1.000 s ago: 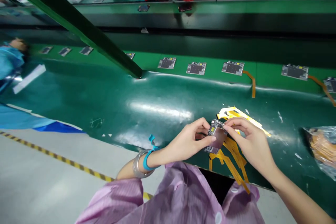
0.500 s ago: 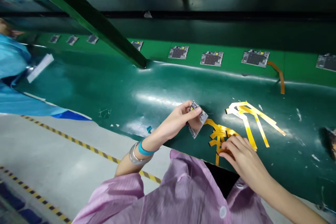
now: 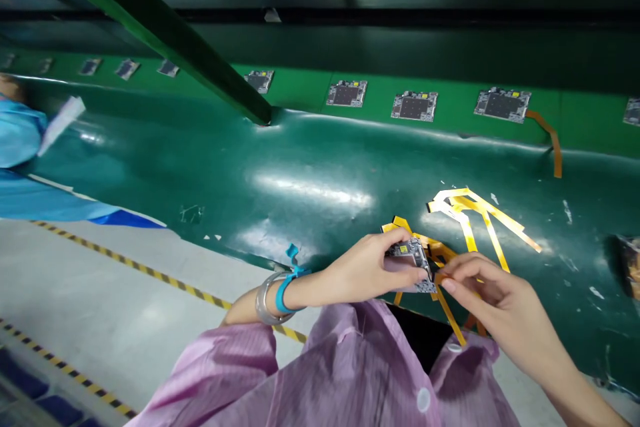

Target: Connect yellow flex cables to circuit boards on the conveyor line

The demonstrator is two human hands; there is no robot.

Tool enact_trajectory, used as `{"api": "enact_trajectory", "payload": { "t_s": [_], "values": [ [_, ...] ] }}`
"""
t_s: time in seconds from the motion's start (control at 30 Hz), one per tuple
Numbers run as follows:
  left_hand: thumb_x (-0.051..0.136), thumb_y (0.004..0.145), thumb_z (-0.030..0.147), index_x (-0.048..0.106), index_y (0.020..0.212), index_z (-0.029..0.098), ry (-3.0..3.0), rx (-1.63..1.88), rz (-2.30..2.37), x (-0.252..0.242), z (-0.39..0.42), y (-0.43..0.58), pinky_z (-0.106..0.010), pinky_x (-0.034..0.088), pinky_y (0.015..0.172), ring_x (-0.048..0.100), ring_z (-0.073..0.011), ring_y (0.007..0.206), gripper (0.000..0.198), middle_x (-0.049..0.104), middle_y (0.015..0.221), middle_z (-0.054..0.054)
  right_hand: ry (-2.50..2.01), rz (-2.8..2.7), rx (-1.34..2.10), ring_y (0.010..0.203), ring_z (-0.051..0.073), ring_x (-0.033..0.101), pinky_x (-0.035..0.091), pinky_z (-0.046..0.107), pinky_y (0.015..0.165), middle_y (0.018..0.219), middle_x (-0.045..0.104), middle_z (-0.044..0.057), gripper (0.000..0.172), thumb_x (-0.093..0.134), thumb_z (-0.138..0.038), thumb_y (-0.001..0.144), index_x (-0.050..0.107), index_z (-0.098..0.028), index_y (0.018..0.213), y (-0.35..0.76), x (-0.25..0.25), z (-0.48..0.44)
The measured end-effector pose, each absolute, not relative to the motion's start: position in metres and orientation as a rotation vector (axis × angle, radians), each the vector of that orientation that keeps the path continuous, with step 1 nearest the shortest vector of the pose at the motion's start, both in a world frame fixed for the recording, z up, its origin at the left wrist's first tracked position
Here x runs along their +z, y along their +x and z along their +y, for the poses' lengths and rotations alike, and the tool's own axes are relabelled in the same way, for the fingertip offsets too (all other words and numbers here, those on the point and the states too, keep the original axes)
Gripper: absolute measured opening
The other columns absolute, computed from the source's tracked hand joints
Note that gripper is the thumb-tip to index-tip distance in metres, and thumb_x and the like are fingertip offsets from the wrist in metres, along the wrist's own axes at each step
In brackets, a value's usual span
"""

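Between thumb and fingers, my left hand [image 3: 367, 270] grips a circuit board [image 3: 407, 255] by its edges, close to the front edge of the bench. My right hand [image 3: 495, 293] pinches the end of an orange flex cable [image 3: 441, 278] right at the board's right edge. Whether the cable's end is seated in the board I cannot tell. Behind and under both hands lies a bunch of yellow flex cables [image 3: 397, 221], partly hidden. A second bunch of flex cables [image 3: 467, 199] is just beyond my right hand.
Several circuit boards [image 3: 347, 93] lie in a row on the green belt [image 3: 305, 87]; one board [image 3: 503, 105] has an orange flex cable [image 3: 555, 147] hanging off it. A green post [image 3: 200, 53] slants across the left. A person in a blue sleeve [image 3: 20, 130] is at far left.
My left hand has moved right and turned the board towards my right hand. My right hand has lifted a flex cable from the near bunch to the board's edge. The belt boards appear shifted slightly.
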State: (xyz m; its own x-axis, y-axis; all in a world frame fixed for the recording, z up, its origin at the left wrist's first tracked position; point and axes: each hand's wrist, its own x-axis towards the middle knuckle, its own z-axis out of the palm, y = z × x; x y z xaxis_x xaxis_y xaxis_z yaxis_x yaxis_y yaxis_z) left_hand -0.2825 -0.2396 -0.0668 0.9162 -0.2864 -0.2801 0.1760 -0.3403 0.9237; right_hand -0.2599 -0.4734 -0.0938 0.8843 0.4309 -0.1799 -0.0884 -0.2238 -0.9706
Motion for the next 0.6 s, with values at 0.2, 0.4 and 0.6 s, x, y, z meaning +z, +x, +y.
{"api": "enact_trajectory", "payload": {
  "t_s": [0.2,0.4,0.6],
  "values": [
    [0.068,0.087,0.038,0.059,0.095,0.019,1.966,-0.481,-0.121,-0.0663,-0.2438,-0.2801,-0.022,0.042,0.059,0.053,-0.0099,0.063,0.023,0.062,0.080,0.003,-1.585,-0.085,0.654,0.083,0.023,0.074,0.065,0.035,0.079,0.098,0.074,0.009,0.033,0.081,-0.048,0.078,0.067,-0.019,0.069,-0.2640,-0.0970,-0.4702],
    [0.070,0.086,0.037,0.060,0.094,0.019,2.084,-0.466,-0.166,-0.0614,-0.2440,-0.2785,-0.023,0.042,0.062,0.056,-0.0113,0.067,0.022,0.065,0.082,0.003,-1.551,-0.088,0.674,0.081,0.022,0.075,0.065,0.034,0.079,0.094,0.074,0.007,0.029,0.082,-0.044,0.078,0.068,-0.020,0.069,-0.2640,-0.0994,-0.4732],
    [0.070,0.086,0.036,0.065,0.101,0.020,2.187,-0.442,-0.285,-0.0636,-0.2447,-0.2788,-0.026,0.044,0.069,0.065,-0.0163,0.078,0.022,0.071,0.092,0.000,-1.607,-0.154,0.817,0.081,0.023,0.074,0.064,0.034,0.070,0.098,0.075,0.007,0.026,0.077,-0.042,0.082,0.064,-0.022,0.071,-0.2609,-0.0986,-0.4747]
  ]
}}
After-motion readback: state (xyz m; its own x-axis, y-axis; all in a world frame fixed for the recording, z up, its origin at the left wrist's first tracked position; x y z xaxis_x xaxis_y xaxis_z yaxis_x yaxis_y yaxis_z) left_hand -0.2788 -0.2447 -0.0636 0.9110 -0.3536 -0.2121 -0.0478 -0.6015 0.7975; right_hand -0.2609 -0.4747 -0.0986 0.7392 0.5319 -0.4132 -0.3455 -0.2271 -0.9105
